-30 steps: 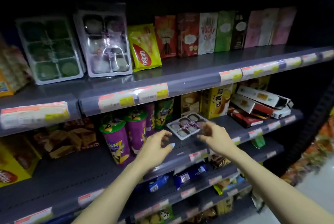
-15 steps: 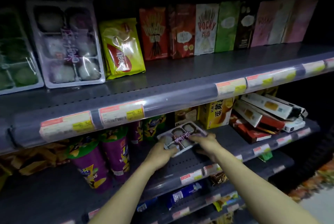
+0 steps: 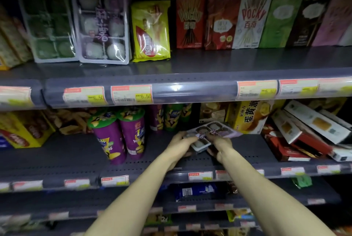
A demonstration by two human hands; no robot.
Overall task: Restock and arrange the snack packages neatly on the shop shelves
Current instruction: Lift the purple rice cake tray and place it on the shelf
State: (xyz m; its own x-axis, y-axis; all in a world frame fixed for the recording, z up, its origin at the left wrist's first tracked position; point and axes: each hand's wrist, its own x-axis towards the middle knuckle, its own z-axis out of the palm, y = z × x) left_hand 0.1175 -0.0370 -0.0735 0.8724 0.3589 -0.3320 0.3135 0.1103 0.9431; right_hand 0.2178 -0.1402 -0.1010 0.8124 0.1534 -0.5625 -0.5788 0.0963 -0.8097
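A clear tray pack of mochi (image 3: 211, 133) with purple lettering lies tilted on the middle shelf (image 3: 80, 157), its near end raised. My left hand (image 3: 181, 145) grips its left near corner, fingers curled over the edge. My right hand (image 3: 219, 146) grips the right near corner the same way. On the upper shelf (image 3: 209, 60) stand a matching purple mochi pack (image 3: 102, 22) and a green mochi pack (image 3: 48, 24), both upright.
Two purple chip tubes (image 3: 122, 134) stand left of my hands. A yellow egg-pie box (image 3: 249, 115) sits behind the pack. Toppled red and white boxes (image 3: 308, 132) are piled at the right. Pocky boxes (image 3: 249, 17) and a yellow wafer bag (image 3: 151, 30) line the upper shelf.
My hands went from reaching toward the mochi pack to gripping it at both near corners. The view has moved closer to the shelves.
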